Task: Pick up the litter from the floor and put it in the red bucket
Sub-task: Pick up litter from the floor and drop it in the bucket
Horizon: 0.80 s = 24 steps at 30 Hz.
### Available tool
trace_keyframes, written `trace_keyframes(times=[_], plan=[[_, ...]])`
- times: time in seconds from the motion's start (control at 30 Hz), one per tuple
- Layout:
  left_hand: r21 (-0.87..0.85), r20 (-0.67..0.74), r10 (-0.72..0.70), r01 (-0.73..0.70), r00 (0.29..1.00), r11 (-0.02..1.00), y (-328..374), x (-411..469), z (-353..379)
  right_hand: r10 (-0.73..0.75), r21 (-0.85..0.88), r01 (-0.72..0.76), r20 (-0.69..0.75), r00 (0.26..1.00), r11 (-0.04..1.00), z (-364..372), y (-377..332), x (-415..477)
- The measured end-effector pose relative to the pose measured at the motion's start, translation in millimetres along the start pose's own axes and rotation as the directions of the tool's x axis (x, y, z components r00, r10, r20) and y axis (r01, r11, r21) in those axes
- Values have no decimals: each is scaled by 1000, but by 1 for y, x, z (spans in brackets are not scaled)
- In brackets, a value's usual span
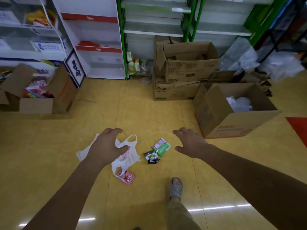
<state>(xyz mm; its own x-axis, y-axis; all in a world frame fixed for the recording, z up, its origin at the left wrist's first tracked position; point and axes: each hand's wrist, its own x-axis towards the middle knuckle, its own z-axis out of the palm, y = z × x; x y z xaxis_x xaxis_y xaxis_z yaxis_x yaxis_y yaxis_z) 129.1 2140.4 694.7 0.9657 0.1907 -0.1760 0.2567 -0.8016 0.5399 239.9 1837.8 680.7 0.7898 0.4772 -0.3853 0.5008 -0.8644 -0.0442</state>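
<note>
Crinkled white plastic bag (132, 155), seemingly untouched, lies under the slack left grip (106, 146); right grip (189, 143) spread, empty.

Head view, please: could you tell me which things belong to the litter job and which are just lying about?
Job: crumpled white plastic bag, pink snack wrapper, green-and-white packet, black packet, all on the yellow floor; red bucket not in view.
Just there: open brown cardboard boxes, green metal shelving, white display shelves.

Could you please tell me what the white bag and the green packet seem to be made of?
The white bag looks like thin plastic film: translucent, crumpled, loop handles. The green packet is probably glossy printed plastic wrapper, judging by its sheen.
</note>
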Motion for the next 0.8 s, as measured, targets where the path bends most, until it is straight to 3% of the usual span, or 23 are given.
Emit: trace_keyframes(times=[0.3, 0.47, 0.8], plan=[[72, 12, -56, 55, 998, 996, 38, 104, 25, -12, 10, 11, 60, 998, 1000, -8, 80, 107], [83, 46, -132, 128, 990, 988, 64, 163, 56, -88, -8, 90, 119, 989, 996, -5, 119, 170], [32, 54, -177, 175, 983, 984, 73, 238, 108, -178, -23, 187, 200, 963, 982, 21, 149, 254]])
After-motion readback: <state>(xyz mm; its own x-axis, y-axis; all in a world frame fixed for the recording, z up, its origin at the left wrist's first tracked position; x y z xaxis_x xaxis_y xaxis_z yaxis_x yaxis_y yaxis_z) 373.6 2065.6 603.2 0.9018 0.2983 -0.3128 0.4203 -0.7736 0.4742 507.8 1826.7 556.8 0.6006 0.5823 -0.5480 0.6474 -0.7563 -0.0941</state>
